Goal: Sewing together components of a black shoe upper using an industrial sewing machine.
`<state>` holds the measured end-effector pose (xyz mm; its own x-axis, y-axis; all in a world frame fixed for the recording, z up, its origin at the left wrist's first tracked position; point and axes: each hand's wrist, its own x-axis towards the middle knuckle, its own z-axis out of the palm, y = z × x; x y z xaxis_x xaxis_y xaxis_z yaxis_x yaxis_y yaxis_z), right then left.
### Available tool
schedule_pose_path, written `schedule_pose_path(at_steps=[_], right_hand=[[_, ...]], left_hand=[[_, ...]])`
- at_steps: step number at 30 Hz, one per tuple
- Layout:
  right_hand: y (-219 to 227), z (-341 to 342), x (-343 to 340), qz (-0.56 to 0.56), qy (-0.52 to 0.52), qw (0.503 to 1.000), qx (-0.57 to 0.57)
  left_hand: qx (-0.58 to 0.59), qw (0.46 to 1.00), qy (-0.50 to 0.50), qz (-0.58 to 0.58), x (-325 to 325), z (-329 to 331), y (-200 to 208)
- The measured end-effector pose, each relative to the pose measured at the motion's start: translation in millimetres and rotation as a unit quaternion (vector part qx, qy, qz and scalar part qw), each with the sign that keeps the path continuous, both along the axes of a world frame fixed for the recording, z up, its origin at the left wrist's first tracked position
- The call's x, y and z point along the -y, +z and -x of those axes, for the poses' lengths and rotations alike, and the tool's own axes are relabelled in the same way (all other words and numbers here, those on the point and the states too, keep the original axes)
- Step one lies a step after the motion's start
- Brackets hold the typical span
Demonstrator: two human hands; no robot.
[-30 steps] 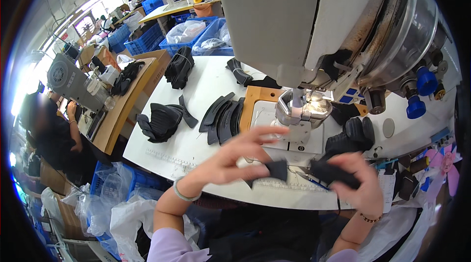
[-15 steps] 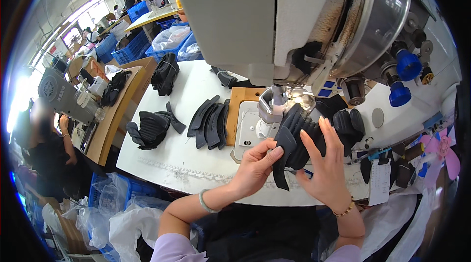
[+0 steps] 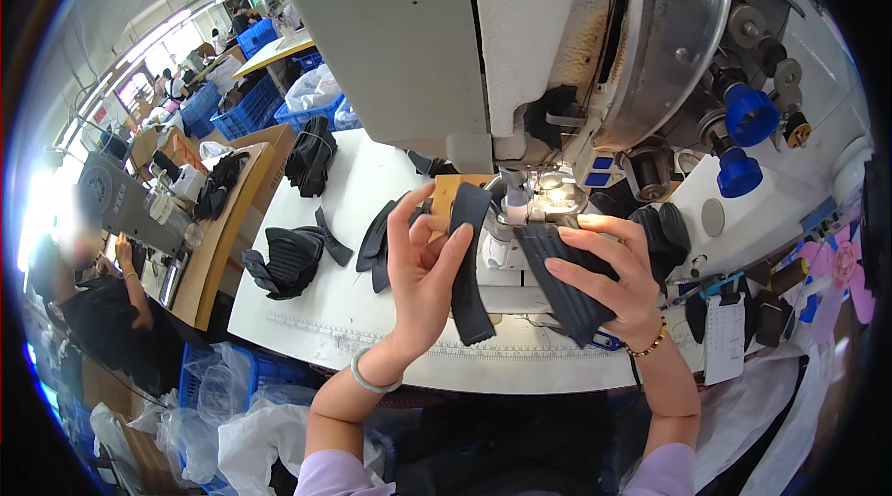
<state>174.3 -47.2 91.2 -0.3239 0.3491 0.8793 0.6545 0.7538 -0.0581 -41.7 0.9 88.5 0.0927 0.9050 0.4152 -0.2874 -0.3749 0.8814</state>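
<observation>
My left hand (image 3: pixel 418 287) pinches a single curved black strip (image 3: pixel 472 273) between thumb and fingers, held upright above the table's near part. My right hand (image 3: pixel 621 278) grips a black ribbed padded piece (image 3: pixel 561 280), tilted, just in front of the sewing machine's needle area (image 3: pixel 539 199). The strip and the ribbed piece are apart. Behind my left hand lie more curved black strips (image 3: pixel 374 245), partly hidden by it. Farther left on the white table (image 3: pixel 279 310) sits a bunch of black ribbed pieces (image 3: pixel 283 262), with one loose strip (image 3: pixel 333 238) beside it.
The grey sewing machine head (image 3: pixel 390 41) hangs over the table. Blue knobs (image 3: pixel 751 115) stick out at its right. Another black bundle (image 3: pixel 311 157) lies at the table's far left. A pink fan (image 3: pixel 844 264) stands at the right edge. At left, a person (image 3: pixel 102 310) works at another machine.
The strip has come away from the ribbed piece and moved left with my left hand, now upright. My right hand, spread before, has closed round the ribbed piece.
</observation>
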Motion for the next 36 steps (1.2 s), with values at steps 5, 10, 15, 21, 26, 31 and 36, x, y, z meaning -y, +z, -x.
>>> schedule_pose_path(at_steps=[5, 10, 15, 21, 26, 31, 36], right_hand=[[-5.6, 0.3, -6.7, 0.055, -0.105, 0.993, -0.015], [-5.6, -35.2, -18.4, 0.099, -0.2, 0.962, -0.16], [-5.9, -38.8, -10.1, -0.006, -0.114, 0.965, -0.237], [-8.8, -8.4, -3.0, 0.001, -0.06, 0.998, -0.029], [-5.3, -33.9, -39.1, 0.116, -0.195, 0.954, -0.197], [-3.2, -39.8, -17.2, -0.023, -0.146, 0.96, -0.236], [-6.8, -10.1, -10.5, -0.05, -0.066, 0.996, -0.044]], left_hand=[[-0.13, 0.99, 0.011, -0.062, -20.6, -3.7, 10.3], [-0.223, 0.965, -0.042, -0.129, -28.4, 10.2, 11.7], [-0.316, 0.912, -0.047, -0.257, -39.6, 18.8, 7.4], [-0.375, 0.815, 0.104, -0.43, -57.7, 18.8, 2.3], [-0.358, 0.796, 0.09, -0.479, -58.5, 16.6, 6.1], [-0.337, 0.807, 0.068, -0.48, -59.8, 13.6, 6.4], [-0.318, 0.796, 0.076, -0.51, -64.7, 16.1, 5.3]])
